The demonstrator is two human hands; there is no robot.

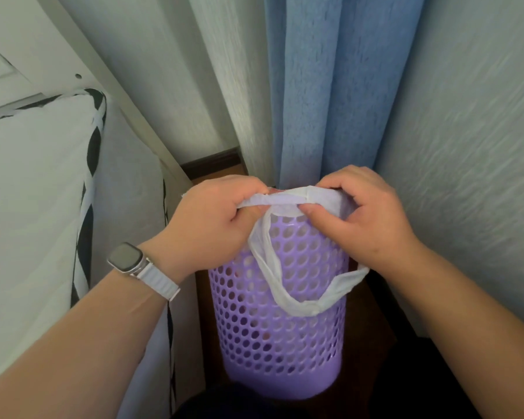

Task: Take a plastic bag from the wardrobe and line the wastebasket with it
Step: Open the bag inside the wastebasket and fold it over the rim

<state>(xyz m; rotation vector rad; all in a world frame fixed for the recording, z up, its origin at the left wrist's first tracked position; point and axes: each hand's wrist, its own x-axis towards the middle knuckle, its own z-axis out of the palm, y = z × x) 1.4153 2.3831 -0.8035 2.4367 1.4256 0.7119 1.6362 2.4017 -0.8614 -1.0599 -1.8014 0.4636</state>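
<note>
Head view, looking down. Behind the gripping hands hangs a blue curtain (330,86) of soft, folded cloth. Left of them lies a white padded mattress (34,192) with black-and-white edging. Directly beneath the grip stands a lilac plastic wastebasket (279,343), round, its wall pierced all over with small holes. I cannot tell what is inside it. At its rim a thin, crinkled white plastic bag (285,201) stretches between the left hand (212,219) and right hand (366,219), each pinching its bunched edge with curled fingers and thumb. One handle loop droops down the basket's near side. A square-faced watch (124,257) with a white band circles the left wrist.
</note>
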